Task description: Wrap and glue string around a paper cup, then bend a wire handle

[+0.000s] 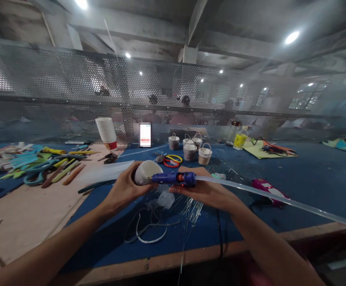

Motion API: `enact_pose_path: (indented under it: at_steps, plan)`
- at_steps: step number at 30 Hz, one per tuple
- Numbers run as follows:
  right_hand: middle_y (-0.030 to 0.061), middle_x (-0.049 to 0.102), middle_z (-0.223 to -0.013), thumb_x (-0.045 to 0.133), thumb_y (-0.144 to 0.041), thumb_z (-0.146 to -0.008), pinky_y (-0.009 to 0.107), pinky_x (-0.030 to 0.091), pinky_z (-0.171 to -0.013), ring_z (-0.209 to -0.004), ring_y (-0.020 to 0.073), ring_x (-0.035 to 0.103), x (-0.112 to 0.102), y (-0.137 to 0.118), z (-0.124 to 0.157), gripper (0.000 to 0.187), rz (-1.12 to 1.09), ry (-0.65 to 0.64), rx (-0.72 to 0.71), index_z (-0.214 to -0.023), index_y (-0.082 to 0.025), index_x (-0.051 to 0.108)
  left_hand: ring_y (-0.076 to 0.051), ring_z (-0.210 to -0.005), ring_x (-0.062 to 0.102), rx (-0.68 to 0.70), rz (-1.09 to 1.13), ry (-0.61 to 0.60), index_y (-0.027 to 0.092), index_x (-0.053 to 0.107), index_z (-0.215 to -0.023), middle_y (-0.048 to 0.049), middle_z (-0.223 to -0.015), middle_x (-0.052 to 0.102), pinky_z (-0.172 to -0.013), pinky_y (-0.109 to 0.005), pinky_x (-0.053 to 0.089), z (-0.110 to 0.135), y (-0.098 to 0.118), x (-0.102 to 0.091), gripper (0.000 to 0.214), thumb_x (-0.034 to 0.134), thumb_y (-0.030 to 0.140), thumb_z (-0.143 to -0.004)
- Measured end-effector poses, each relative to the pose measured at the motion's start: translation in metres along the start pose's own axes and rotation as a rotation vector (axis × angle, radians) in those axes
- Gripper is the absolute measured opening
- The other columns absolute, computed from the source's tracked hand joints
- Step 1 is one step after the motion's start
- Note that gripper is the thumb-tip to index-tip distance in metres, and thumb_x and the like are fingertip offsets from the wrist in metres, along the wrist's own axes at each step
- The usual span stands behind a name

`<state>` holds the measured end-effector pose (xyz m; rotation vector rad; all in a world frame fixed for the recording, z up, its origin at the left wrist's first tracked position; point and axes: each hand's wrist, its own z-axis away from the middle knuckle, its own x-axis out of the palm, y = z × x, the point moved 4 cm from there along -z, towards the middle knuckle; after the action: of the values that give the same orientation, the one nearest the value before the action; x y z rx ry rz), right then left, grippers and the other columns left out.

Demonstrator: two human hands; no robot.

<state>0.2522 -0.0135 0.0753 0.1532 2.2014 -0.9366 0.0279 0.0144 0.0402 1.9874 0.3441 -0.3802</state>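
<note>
My left hand (127, 186) is wrapped around a white paper cup (146, 173), held tilted above the blue work surface. In my right hand (202, 190) is a blue hot glue gun (173, 178), its nozzle pointing left and close against the cup; I cannot tell whether the tip touches. A long clear glue stick (268, 195) runs out of the gun's back toward the right edge. Below my hands lie a loop of white cord (151, 241) and a bundle of thin wires (193, 209). Small handled baskets (190, 151) stand beyond the gun.
Red-and-yellow-handled pliers (173, 161) lie near the baskets. A stack of paper cups (106, 133) stands at the back left, with scissors (36, 172) and several foam strips nearby. Bottles (240, 138) and a magenta device (270, 192) are right. A perforated metal screen (161, 85) closes off the back.
</note>
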Motion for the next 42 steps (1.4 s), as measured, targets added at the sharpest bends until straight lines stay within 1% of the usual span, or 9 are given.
enact_pose_path:
  at_steps: [9, 14, 20, 23, 26, 30, 33, 38, 42]
  plan:
    - [0.0001, 0.061, -0.077, 0.065, -0.048, -0.091, 0.028, 0.047, -0.062, -0.068, 0.0159, 0.052, -0.002, -0.002, 0.0, 0.025, -0.001, 0.018, -0.018, -0.087, -0.023, 0.067, -0.024, -0.088, 0.064, 0.003, -0.013, 0.0, 0.02, 0.062, -0.108, -0.0032, -0.096, 0.068, -0.08, -0.033, 0.054, 0.0, 0.001, 0.0, 0.05, 0.083, 0.029, -0.064]
    - [-0.0009, 0.06, -0.076, 0.065, -0.049, -0.09, 0.028, 0.047, -0.064, -0.069, 0.0158, 0.053, -0.002, 0.001, 0.002, 0.027, -0.054, -0.006, 0.008, -0.085, -0.023, 0.065, -0.023, -0.088, 0.064, 0.016, -0.019, -0.013, 0.021, 0.062, -0.108, -0.0023, -0.097, 0.067, -0.08, -0.032, 0.054, 0.0, 0.001, 0.001, 0.048, 0.082, 0.027, -0.065]
    - [-0.0011, 0.065, -0.078, 0.068, -0.048, -0.088, 0.03, 0.049, -0.066, -0.069, 0.0161, 0.054, -0.003, 0.002, 0.002, 0.025, -0.095, -0.001, 0.021, -0.091, -0.023, 0.069, -0.025, -0.092, 0.064, 0.039, -0.028, -0.02, 0.021, 0.061, -0.111, -0.0029, -0.1, 0.068, -0.083, -0.034, 0.054, 0.001, -0.001, 0.001, 0.05, 0.082, 0.026, -0.065]
    - [-0.0012, 0.064, -0.077, 0.07, -0.046, -0.087, 0.03, 0.049, -0.064, -0.069, 0.0159, 0.054, -0.004, 0.001, 0.002, 0.022, -0.096, 0.003, 0.013, -0.089, -0.023, 0.071, -0.025, -0.093, 0.065, 0.049, -0.037, -0.019, 0.022, 0.062, -0.111, -0.0032, -0.1, 0.068, -0.084, -0.034, 0.054, 0.001, -0.001, 0.001, 0.051, 0.083, 0.029, -0.065]
    - [-0.0011, 0.066, -0.075, 0.074, -0.043, -0.082, 0.03, 0.051, -0.064, -0.071, 0.0172, 0.057, -0.005, 0.002, 0.003, 0.019, -0.163, 0.038, 0.036, -0.085, -0.025, 0.073, -0.025, -0.092, 0.065, 0.064, -0.047, -0.023, 0.021, 0.062, -0.11, -0.0034, -0.099, 0.069, -0.084, -0.033, 0.054, 0.001, 0.0, 0.002, 0.052, 0.085, 0.033, -0.065]
    - [-0.0002, 0.07, -0.084, 0.075, -0.043, -0.082, 0.032, 0.056, -0.073, -0.084, 0.0202, 0.062, 0.001, 0.012, 0.006, 0.022, -0.235, 0.002, 0.109, -0.093, -0.025, 0.072, -0.024, -0.091, 0.066, 0.074, -0.069, -0.041, 0.02, 0.06, -0.112, -0.0033, -0.099, 0.069, -0.082, -0.034, 0.055, 0.001, 0.0, 0.003, 0.055, 0.084, 0.039, -0.066]
    - [0.0011, 0.072, -0.093, 0.074, -0.044, -0.084, 0.033, 0.056, -0.079, -0.091, 0.0213, 0.064, 0.007, 0.019, 0.006, 0.026, -0.228, -0.02, 0.11, -0.1, -0.023, 0.07, -0.024, -0.092, 0.066, 0.076, -0.087, -0.046, 0.019, 0.059, -0.115, -0.0032, -0.101, 0.069, -0.083, -0.035, 0.056, 0.001, -0.001, 0.003, 0.059, 0.083, 0.042, -0.066]
    - [0.0036, 0.072, -0.097, 0.073, -0.048, -0.085, 0.038, 0.056, -0.084, -0.091, 0.0227, 0.066, 0.008, 0.023, 0.0, 0.03, -0.163, 0.045, 0.115, -0.1, -0.022, 0.071, -0.024, -0.092, 0.067, 0.08, -0.083, -0.029, 0.018, 0.06, -0.114, -0.0031, -0.101, 0.07, -0.083, -0.034, 0.056, -0.001, 0.0, 0.001, 0.059, 0.084, 0.042, -0.066]
    - [0.0034, 0.073, -0.102, 0.074, -0.044, -0.085, 0.039, 0.056, -0.09, -0.096, 0.023, 0.068, 0.003, 0.023, -0.001, 0.03, -0.206, 0.128, 0.101, -0.105, -0.023, 0.072, -0.024, -0.09, 0.068, 0.079, -0.093, -0.008, 0.018, 0.062, -0.111, -0.0038, -0.099, 0.071, -0.081, -0.035, 0.057, -0.002, 0.003, -0.001, 0.057, 0.083, 0.043, -0.065]
